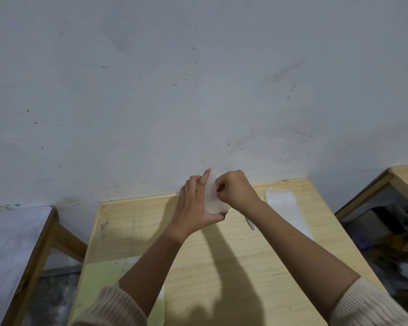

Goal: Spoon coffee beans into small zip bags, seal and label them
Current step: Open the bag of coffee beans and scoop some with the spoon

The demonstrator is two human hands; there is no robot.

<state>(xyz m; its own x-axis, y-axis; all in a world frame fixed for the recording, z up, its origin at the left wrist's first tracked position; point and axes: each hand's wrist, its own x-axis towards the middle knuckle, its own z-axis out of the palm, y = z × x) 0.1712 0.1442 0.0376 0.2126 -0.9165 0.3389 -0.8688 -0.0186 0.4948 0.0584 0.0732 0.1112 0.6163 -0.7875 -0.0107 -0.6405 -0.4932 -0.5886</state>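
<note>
Both hands are raised above the far part of the wooden table (198, 255), close to the grey wall (151, 78), and they hold one small clear zip bag (213, 198) between them. The left hand (194, 205) supports the bag from below and behind: its thumb is pressed under the lower edge and its forefinger stands straight up along the back of the bag. The right hand (234, 189) is closed into a loose fist, and its fingertips pinch the upper right edge of the bag. The bag stands nearly upright in this grip. It looks pale and flat; whether there are coffee beans inside, I cannot tell.

To the right of the grip, a stack of more clear bags (283, 203) lies flat on the table. Between this stack and the right forearm a spoon (250, 223) lies on the wood, and the arm hides most of it. Below the grip and to the left, near the person's left sleeve (113, 307), a pale yellow-green sheet (99, 278) lies on the table. Both sleeves are of cream ribbed knit, pushed up on the forearms. The shadows of the arms fall on the wood under the grip.
</note>
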